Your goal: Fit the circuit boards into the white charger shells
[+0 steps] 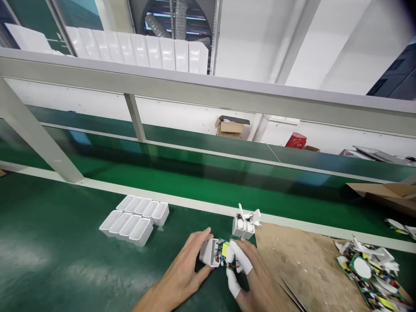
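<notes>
My left hand (185, 271) is closed round a white plastic casing (208, 252) held just above the green table. My right hand (250, 277), with white finger cots on thumb and fingers, pinches a small circuit board (224, 251) with a yellow part, its end sitting in the casing's open mouth. Just behind my hands stand two white casings with boards and white plug parts sticking out of them (246, 222).
A cluster of several empty white casings (134, 217) lies to the left. A brown cardboard sheet (302, 264) lies to the right, with a heap of circuit boards and white parts (367, 271) at its far end. Behind runs a green conveyor belt (208, 177) and a metal frame (208, 93).
</notes>
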`<state>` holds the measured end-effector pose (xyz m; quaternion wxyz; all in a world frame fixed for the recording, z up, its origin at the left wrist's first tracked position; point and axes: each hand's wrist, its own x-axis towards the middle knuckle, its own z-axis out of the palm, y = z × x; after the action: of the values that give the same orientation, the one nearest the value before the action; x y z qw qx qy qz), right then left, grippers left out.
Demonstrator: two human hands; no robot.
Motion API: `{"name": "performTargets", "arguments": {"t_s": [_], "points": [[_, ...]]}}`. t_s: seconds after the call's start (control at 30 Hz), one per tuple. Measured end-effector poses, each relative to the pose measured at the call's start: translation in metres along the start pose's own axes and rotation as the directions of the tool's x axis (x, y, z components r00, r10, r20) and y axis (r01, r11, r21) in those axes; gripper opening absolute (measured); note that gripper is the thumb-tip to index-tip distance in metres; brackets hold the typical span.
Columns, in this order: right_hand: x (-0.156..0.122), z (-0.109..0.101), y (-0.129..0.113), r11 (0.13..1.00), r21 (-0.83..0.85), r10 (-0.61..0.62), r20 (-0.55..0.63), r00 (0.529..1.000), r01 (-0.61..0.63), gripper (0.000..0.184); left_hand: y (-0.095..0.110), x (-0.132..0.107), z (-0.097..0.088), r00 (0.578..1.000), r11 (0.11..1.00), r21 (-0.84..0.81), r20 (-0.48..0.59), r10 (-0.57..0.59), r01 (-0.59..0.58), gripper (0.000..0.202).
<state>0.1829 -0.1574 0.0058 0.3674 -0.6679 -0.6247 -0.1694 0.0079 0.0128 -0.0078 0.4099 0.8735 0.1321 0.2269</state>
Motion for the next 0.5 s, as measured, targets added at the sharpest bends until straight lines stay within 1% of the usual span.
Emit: {"name": "performTargets", "arguments": {"t_s": [0.07,0.17,0.23,0.37,0.5], "points": [[0.003,0.001,-0.002,0.997,-0.073,-0.037,0.009,0.999,0.038,0.059,0.001,0.001,0.001,1.0,1.0,0.008,0.004,0.005,-0.005,0.081],[0.006,0.0,-0.004,0.989,-0.146,-0.03,0.038,0.999,0.035,0.058,0.0,0.003,0.003,1.0,1.0,0.006,0.012,0.014,-0.015,0.08],[0.008,-0.002,-0.005,0.98,-0.192,-0.041,0.057,0.998,0.051,0.061,-0.001,0.003,0.004,1.0,1.0,0.009,0.011,0.017,-0.017,0.081],[0.012,-0.002,-0.006,0.966,-0.238,-0.088,0.079,0.993,0.104,0.071,-0.002,0.003,0.005,1.0,1.0,0.023,-0.008,0.001,-0.001,0.081],[0.015,-0.001,-0.007,0.952,-0.273,-0.122,0.067,0.99,0.136,0.073,-0.001,0.004,0.005,1.0,1.0,0.01,0.008,-0.009,0.009,0.081]]}}
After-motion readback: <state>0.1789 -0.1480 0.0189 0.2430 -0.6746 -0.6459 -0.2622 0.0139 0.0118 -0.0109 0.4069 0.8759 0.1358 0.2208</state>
